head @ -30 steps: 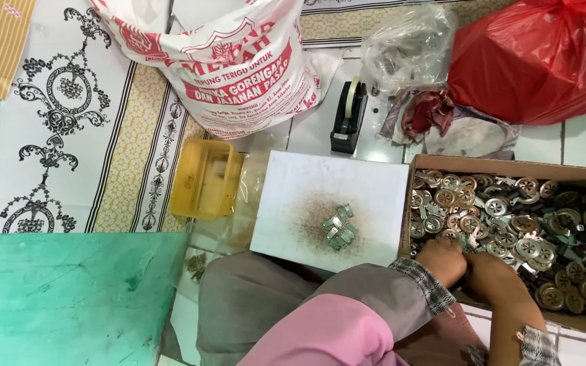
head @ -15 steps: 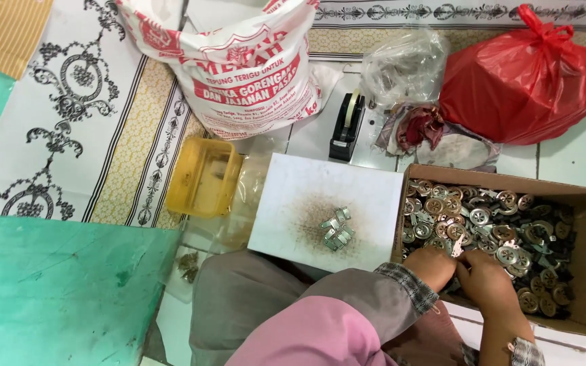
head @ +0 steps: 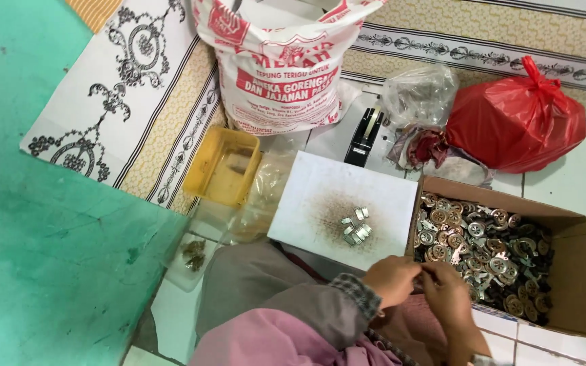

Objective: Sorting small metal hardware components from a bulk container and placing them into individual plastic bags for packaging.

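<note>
At the near edge of the cardboard box of metal parts, left hand and right hand are held together, fingertips pinched; the contents cannot be discerned. Open white board is seen just left.

Lighting: bright, even, diffuse daylight; source direction cannot be told. Shadows: soft and faint, a weak one under the cardboard box rim and beside the yellow tray. Glare: mild sheen on the red plastic bag and clear bag; white board near overexposed. Focus: centre fairly sharp; both hands slightly soft. Edges: wide-angle bending of the mat stripes at the top; compression blockiness throughout.
</note>
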